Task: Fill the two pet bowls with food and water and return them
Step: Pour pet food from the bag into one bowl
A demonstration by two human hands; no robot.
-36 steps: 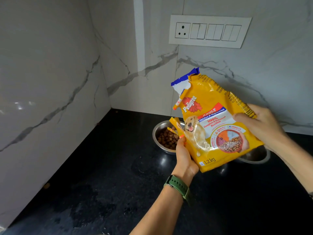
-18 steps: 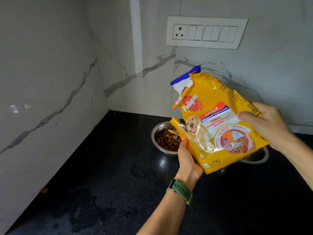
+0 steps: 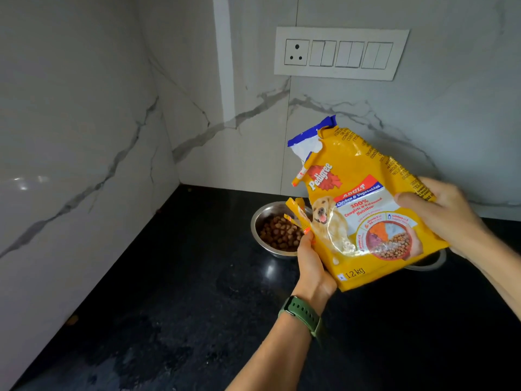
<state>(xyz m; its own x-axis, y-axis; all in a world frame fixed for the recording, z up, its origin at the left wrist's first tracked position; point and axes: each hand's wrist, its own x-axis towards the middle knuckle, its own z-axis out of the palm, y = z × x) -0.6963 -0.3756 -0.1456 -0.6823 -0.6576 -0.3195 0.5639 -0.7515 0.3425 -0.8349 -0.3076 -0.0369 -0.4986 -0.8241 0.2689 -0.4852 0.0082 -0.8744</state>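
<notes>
Yellow food bag [image 3: 363, 210] in my view, front printed: "Pedigree" in white on red rosette near torn top. Below, red band reads "ADULT"; blue band under it "Chicken & Vegetables". Then red lettering "100% Complete & Balanced Nutrition". Bottom corner of front: "1.2 kg". Small print around round food picture too small for me to read. Side panel carries lines of dark text, blurred, only fragments, not legible.

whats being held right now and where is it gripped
The yellow dog food bag, held by both hands: the left hand grips its lower left edge, the right hand grips its right side.
</notes>
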